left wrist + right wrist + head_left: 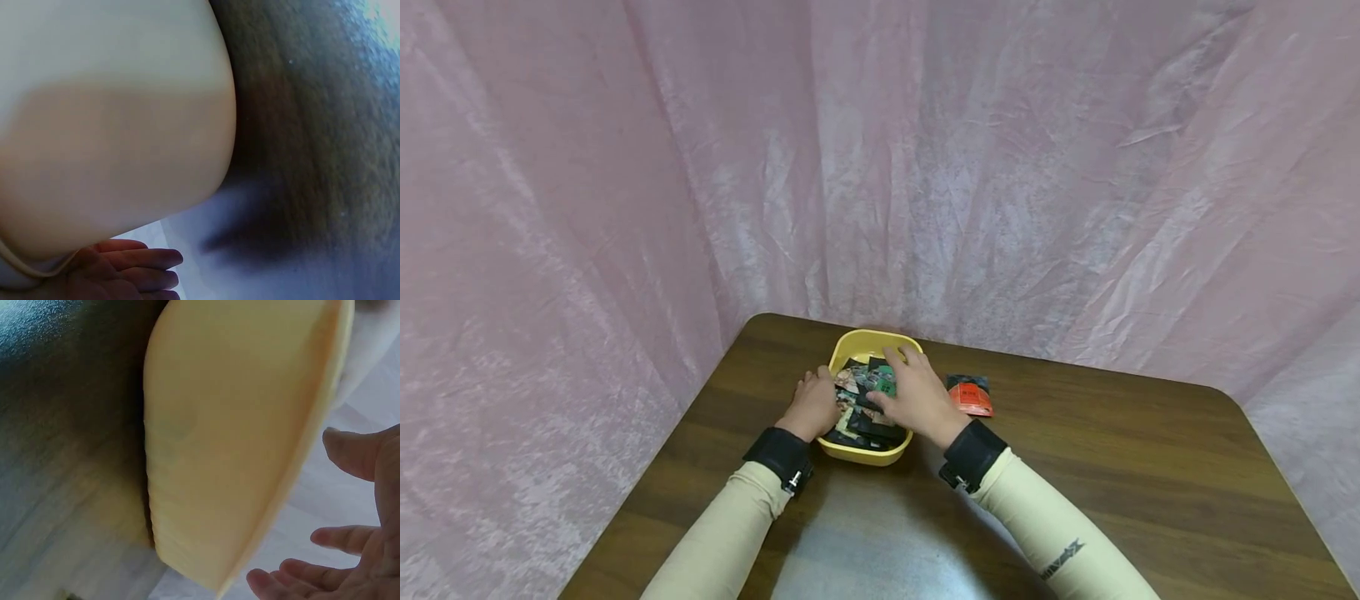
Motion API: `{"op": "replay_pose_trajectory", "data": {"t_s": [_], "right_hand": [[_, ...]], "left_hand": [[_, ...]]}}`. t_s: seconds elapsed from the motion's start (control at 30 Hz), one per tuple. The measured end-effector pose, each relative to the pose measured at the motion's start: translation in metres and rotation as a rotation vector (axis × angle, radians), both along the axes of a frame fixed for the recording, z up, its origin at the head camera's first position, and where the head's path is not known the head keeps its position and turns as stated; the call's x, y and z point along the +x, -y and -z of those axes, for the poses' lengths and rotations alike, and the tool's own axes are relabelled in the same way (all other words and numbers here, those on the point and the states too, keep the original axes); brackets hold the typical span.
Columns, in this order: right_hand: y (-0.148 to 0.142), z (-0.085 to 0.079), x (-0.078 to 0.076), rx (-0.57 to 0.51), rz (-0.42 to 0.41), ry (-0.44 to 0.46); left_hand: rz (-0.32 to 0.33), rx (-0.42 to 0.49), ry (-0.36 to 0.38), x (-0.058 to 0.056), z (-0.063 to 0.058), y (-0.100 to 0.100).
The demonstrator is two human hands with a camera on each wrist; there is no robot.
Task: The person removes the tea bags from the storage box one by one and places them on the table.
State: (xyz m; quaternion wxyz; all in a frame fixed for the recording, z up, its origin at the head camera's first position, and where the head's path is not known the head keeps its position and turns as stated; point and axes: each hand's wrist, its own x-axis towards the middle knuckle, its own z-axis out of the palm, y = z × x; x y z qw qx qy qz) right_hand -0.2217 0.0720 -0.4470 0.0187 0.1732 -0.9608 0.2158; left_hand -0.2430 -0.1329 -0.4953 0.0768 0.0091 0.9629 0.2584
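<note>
Pink curtain behind the bin. Wood worktop under it; shiny glare in front of the bin. The bin: yellow, upright, looks like thin plastic. Probably light and fairly stiff, so it could slide if you push on one side. Best hold is the rim, both long sides, thumb inside and fingers outside.

Your left grip is at the bin's left rim. Can't tell whether it pinches the wall or just rests there. Your right grip is over the bin's right side, fingers spread, thumb apart, nothing clearly held.

Packets lie overlapping inside the bin, mostly dark with printed fronts. Likely light, bendy and slick; they'd slip over each other, so pinch one by a free edge or corner, not mid-face. Contents hidden; squeeze gently in case they're crushable. Green packet in the bin, just beside your right thumb. Orange packet lies flat, just right of the bin and apart from it; its near edge looks the easier one to lift.
</note>
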Motion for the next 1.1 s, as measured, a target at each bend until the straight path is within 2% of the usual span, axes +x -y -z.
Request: {"op": "replay_pose_trajectory", "data": {"t_s": [0.27, 0.53, 0.7, 0.8, 0.9, 1.1], "right_hand": [[0.006, 0.017, -0.01, 0.021, -0.065, 0.039], [0.009, 0.024, -0.016, 0.043, -0.096, 0.109], [0.01, 0.028, -0.019, 0.088, -0.126, 0.107], [0.011, 0.029, -0.021, 0.113, -0.13, 0.109], [0.013, 0.028, -0.021, 0.138, -0.14, 0.121], [0.016, 0.027, -0.022, 0.18, -0.172, 0.107]], "left_hand": [[-0.023, 0.01, 0.013, 0.0, 0.0, 0.001], [-0.024, 0.007, 0.009, 0.0, 0.0, 0.0], [-0.033, 0.013, 0.045, -0.004, 0.005, -0.002], [-0.035, 0.016, 0.041, -0.01, 0.013, 0.001], [-0.034, 0.017, 0.035, -0.011, 0.016, 0.002], [-0.027, 0.003, 0.034, -0.002, -0.001, -0.001]]}}
